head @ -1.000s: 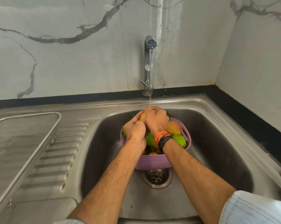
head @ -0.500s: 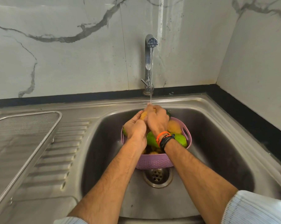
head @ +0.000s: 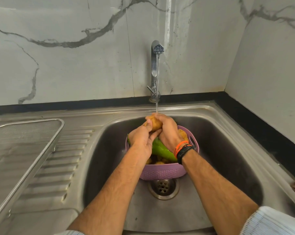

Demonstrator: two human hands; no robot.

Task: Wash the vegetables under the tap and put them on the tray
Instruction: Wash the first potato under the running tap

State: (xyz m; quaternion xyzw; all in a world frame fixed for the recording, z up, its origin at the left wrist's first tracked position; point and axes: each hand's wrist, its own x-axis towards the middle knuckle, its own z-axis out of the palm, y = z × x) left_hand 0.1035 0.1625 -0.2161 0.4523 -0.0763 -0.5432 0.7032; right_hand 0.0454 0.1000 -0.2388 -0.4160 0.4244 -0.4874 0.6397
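Reading from the left, I note the tray [head: 24, 131] on the drainboard, with nothing showing on its visible mesh and well apart from the basin. The sink [head: 228, 150] holds a basket [head: 162, 172] set over the drain [head: 163, 188].

Left hand [head: 141, 141]: fingers curled round the potato [head: 154, 123], thumb pressed on its near face. Right hand [head: 168, 131]: fingers wrapped over the far side of the same potato. Both grips are closed on it; neither hand is free. I see the potato raised above the basket, directly under the stream from the tap [head: 155, 65], which lands on its top.

A pepper [head: 162, 149] and further potatoes lie in the basket below the hands, still unwashed by my reading.

Step in hand: rinsing the first item. I judge the task to be at an early stage.

Next move, in my judgement: release one hand, keep the other closed on the potato, and carry it left across the drainboard ribs to the tray. A wet potato may slip, so a firm wrap is called for.
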